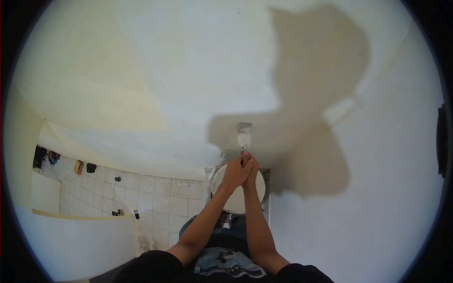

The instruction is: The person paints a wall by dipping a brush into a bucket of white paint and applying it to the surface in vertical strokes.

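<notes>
Both hands are clasped together in front of me, low against the wall. My left hand (234,172) is closed around the handle of a flat paintbrush (244,137). My right hand (252,166) wraps against it from the other side, closed on the same handle. The brush points up at the wall (188,94); its end is grey and its middle is smeared white. Whether its tip touches the wall is hard to tell. Directly under my hands stands a round white bucket (236,203), partly covered by my forearms.
Yellowish and whiter patches cover the wall, and my shadow falls across it. A wall corner runs down on the right. At left, a low partition (85,240) borders a tiled floor (160,198). A brown box (78,167), dark items and a phone-like object (137,214) lie there.
</notes>
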{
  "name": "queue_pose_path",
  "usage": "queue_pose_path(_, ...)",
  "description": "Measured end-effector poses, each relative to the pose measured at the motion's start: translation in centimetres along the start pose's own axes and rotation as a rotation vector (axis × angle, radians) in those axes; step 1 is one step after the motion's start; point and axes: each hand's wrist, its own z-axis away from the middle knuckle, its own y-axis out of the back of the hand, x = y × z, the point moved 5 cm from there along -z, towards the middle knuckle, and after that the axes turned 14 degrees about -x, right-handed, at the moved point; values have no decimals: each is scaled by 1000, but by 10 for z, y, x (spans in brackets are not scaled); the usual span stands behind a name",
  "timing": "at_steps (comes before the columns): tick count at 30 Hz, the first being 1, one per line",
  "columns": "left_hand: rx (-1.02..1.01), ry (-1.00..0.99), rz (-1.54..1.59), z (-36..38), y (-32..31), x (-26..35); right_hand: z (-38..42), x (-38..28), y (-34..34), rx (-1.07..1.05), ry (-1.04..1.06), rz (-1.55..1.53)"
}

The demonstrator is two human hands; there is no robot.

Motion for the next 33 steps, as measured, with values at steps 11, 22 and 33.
queue_pose_path(11, 15, -143, 123, 13, 44, 91, -15, -111, -26, -22, 54, 165)
queue_pose_path(22, 104, -276, 96, 23, 60, 156, -16, -193, -39, -7, 264, 265)
queue_pose_path(33, -74, 169, -67, 15, 47, 96, -6, -86, -33, -99, 2, -316)
